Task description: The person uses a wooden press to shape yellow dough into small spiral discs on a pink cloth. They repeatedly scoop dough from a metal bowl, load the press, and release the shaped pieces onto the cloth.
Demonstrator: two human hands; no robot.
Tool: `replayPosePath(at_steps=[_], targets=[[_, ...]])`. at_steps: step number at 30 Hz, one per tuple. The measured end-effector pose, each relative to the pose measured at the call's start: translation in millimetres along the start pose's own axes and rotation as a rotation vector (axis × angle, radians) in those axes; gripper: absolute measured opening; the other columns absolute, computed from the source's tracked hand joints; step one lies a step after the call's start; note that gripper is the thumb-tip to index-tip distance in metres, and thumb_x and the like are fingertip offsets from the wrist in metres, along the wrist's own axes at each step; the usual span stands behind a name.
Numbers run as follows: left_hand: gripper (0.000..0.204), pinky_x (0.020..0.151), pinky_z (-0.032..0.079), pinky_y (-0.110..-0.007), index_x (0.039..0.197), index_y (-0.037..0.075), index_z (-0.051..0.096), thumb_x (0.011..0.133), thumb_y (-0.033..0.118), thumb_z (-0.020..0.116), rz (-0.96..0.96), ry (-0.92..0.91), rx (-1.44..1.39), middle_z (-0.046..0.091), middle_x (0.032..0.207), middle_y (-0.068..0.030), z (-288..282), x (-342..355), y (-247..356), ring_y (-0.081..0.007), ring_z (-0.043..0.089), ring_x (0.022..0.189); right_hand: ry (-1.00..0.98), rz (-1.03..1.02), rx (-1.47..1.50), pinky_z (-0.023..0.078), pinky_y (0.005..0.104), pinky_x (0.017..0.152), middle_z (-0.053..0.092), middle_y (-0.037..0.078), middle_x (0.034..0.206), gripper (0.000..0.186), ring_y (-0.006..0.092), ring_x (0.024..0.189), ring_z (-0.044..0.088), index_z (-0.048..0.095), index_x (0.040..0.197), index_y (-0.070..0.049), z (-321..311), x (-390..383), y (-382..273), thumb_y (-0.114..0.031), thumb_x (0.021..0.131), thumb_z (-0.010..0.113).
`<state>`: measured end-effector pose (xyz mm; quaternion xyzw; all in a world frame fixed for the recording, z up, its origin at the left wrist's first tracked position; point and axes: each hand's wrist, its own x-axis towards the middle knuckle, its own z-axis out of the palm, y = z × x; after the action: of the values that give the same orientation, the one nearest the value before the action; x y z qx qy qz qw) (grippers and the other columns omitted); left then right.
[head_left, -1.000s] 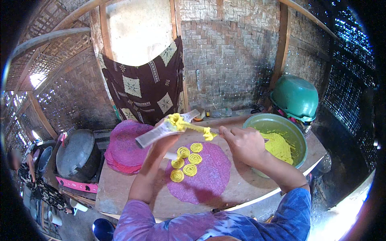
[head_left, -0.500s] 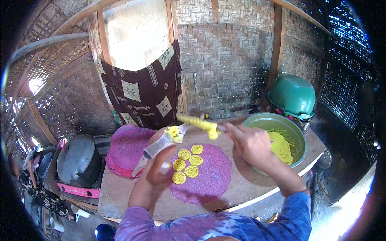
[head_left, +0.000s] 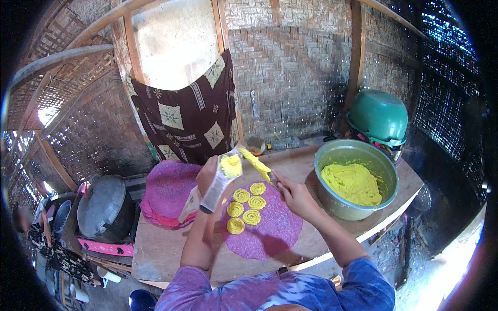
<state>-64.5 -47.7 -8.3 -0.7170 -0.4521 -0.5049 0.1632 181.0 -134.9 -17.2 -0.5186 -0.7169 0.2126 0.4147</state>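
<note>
My left hand (head_left: 206, 179) is closed round a pale hand-held dough press (head_left: 213, 191) with yellow dough (head_left: 231, 166) heaped in its opening. In my right hand (head_left: 293, 196) is a spatula (head_left: 256, 164) thickly coated with the same dough; its far end reaches the rim of the press opening. Below them lies a round purple mat (head_left: 265, 236) with several yellow dough swirls (head_left: 251, 217) grouped on its left part. To the right stands a green basin (head_left: 346, 207) holding a large mass of yellow dough (head_left: 350, 182).
Purple mats (head_left: 166, 192) are stacked at the left of the wooden table (head_left: 163, 259). A large dark pot (head_left: 101, 207) sits on a pink stove (head_left: 106, 246) further left. An upturned green tub (head_left: 377, 116) is at the back right. A person (head_left: 46, 238) is at far left.
The spatula has come down and left, bringing its dough-coated end to the press opening. The dough in the press looks smoother. My view has shifted slightly.
</note>
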Motion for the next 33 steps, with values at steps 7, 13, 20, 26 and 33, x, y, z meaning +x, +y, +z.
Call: replayPosePath(at_steps=[7,13,20,26,33], targets=[[0.034,0.063,0.051,-0.045,0.091,0.007,0.052,0.073,0.028,0.074,-0.024,-0.144,0.117,0.060,0.086,-0.0127,17.0,-9.0,-10.6,-0.0358,0.064,0.079,0.008,-0.142,0.056,0.052,0.0491,0.077,0.065,0.026,0.105,0.045,0.0450,0.090,0.064,0.044,0.142,-0.008,34.5,-22.4,-6.7,-0.011,0.096,0.049],[0.033,0.065,0.051,-0.044,0.091,0.009,0.059,0.071,0.028,0.076,-0.080,-0.160,0.064,0.062,0.085,-0.0127,25.6,-14.1,-27.0,-0.0366,0.064,0.078,-0.103,-0.151,0.124,0.053,0.0456,0.075,0.066,0.027,0.102,0.041,0.0411,0.087,0.068,0.050,0.137,-0.008,23.8,-37.2,-19.8,-0.008,0.095,0.049],[0.054,0.080,0.051,-0.043,0.109,0.005,0.056,0.064,0.021,0.082,-0.081,-0.196,0.008,0.063,0.100,-0.0122,-17.6,-17.7,-36.5,-0.0332,0.063,0.095,0.269,0.388,-0.874,0.053,0.0474,0.066,0.070,0.019,0.089,0.040,0.0363,0.078,0.069,0.060,0.127,-0.020,-127.4,-33.8,122.9,-0.013,0.090,0.046],[0.025,0.071,0.050,-0.035,0.103,0.007,0.060,0.079,0.011,0.063,-0.785,-0.096,-1.434,0.059,0.092,-0.0051,-9.1,-20.9,-43.2,-0.0197,0.058,0.078,0.064,0.415,-1.109,0.047,0.0421,0.090,0.064,0.016,0.114,0.027,0.0286,0.107,0.062,0.072,0.105,-0.009,-131.7,-45.7,186.4,-0.027,0.095,0.054],[0.012,0.068,0.050,-0.035,0.093,0.009,0.058,0.082,0.014,0.059,-0.832,-0.120,-2.584,0.056,0.088,-0.0021,45.4,-43.2,7.7,-0.0176,0.057,0.081,-0.671,0.562,1.561,0.057,0.0374,0.065,0.052,0.027,0.132,0.096,0.0349,0.083,0.066,0.028,0.149,-0.001,52.7,-38.2,3.5,-0.076,0.089,0.033]])
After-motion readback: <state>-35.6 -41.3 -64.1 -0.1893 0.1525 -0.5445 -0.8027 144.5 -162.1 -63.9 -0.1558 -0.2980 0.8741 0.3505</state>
